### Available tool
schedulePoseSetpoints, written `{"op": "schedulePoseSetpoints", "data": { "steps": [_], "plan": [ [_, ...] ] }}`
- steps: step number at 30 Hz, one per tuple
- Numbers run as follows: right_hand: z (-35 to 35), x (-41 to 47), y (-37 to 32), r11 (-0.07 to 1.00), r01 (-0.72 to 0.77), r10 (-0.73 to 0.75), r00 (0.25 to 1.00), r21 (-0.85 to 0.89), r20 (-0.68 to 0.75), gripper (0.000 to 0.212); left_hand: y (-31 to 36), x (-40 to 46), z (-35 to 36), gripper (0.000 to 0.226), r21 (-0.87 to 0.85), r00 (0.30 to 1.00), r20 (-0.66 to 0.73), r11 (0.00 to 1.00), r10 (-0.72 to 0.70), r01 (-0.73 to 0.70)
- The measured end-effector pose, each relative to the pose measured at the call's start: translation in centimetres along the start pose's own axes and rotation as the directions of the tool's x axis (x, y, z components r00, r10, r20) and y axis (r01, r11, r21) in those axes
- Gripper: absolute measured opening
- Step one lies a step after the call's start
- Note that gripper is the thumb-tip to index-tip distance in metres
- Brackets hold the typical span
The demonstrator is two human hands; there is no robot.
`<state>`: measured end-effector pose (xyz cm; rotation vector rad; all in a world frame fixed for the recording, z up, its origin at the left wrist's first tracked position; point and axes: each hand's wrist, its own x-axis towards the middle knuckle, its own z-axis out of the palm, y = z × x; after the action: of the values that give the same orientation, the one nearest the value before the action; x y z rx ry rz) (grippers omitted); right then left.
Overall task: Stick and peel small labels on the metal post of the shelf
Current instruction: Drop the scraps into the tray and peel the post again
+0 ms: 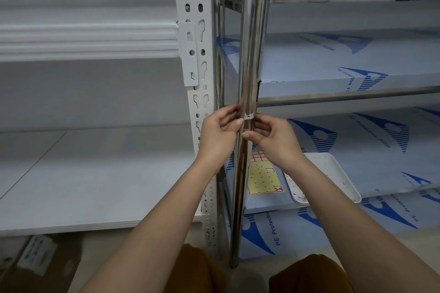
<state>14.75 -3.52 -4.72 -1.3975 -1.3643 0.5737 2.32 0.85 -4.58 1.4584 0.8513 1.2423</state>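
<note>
A shiny round metal post (253, 38) of the steel shelf runs top to bottom through the middle of the head view. A small white label (248, 116) sits on the post at hand height, its edge ragged. My left hand (220, 133) curls round the post from the left, thumb beside the label. My right hand (271, 136) is at the post from the right, its fingertips at the label and thumb against the post lower down. A yellow label sheet (262, 177) with red-framed labels lies on the shelf behind the post.
A white tray (333, 166) with small scraps lies on the blue-printed film-covered shelf (357, 64) at right. A white perforated upright (195, 54) and white shelves stand at left. Cardboard boxes (35, 261) sit on the floor at lower left.
</note>
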Motion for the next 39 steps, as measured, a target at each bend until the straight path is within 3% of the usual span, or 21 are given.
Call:
{"op": "schedulePoseSetpoints", "data": {
  "steps": [13, 31, 39],
  "plan": [
    [0.0, 0.2, 0.1, 0.997, 0.023, -0.023, 1.000, -0.068, -0.004, 0.042, 0.5, 0.5, 0.3, 0.035, 0.106, 0.999, -0.029, 0.994, 0.037, -0.034],
    [0.0, 0.1, 0.0, 0.996, 0.029, -0.030, 1.000, -0.087, -0.005, 0.043, 1.2, 0.3, 0.0, 0.026, 0.113, 0.998, 0.033, 0.992, 0.048, -0.051],
    [0.0, 0.1, 0.1, 0.997, 0.030, -0.030, 1.000, -0.067, 0.003, 0.042, 0.9, 0.3, -0.2, 0.035, 0.100, 0.999, 0.034, 0.995, -0.013, 0.009]
  ]
}}
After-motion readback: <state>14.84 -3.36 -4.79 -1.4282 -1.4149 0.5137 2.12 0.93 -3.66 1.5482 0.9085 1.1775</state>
